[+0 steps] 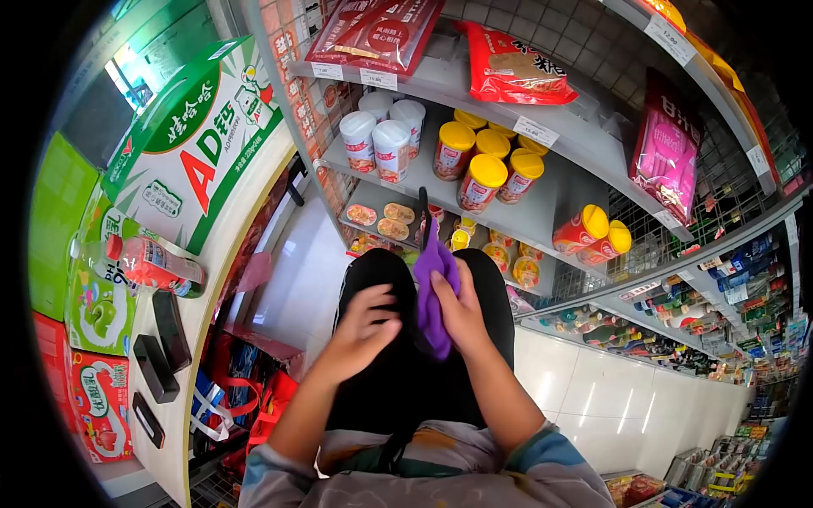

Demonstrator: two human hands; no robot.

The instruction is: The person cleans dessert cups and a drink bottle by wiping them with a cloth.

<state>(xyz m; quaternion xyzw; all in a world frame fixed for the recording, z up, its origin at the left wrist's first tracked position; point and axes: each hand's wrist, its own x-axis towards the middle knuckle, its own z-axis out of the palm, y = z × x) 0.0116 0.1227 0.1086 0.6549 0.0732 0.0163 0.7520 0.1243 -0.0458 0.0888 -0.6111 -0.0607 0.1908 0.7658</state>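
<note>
Head view, and from where I stand the purple cloth (436, 305) is right in the middle, held up above the person's dark-clad knees (377, 271). It looks soft and folded, bunched lengthwise, with a thin dark piece (423, 207) jutting from its top; I can't tell what that piece is. The right hand (460, 305) has its fingers pinched firmly on the cloth. The left hand (362, 326) is just beside it, a little blurred, fingers loosely spread and gripping nothing.

On the person's left, a pale, smooth desk (176, 449) carries a big green-and-white carton (203, 140) reading 娃哈哈 and "AD钙" in bold lettering. Near it lies a clear plastic bottle (161, 262) with a red cap and pinkish label, then three dark oblong objects (157, 370), flat or boxy. Beyond the desk's edge, a red carton (97, 406) says 优酸乳, and a green carton (100, 313) shows an apple and "PH".

Ahead, grey metal shelves (538, 199) with wire mesh hold round cans (483, 182) with yellow plastic lids, white tubs (391, 151), a glossy red bag (517, 68) and a pink bag (666, 161) marked 甘汁园. One price tag (670, 40) reads 12.00.
</note>
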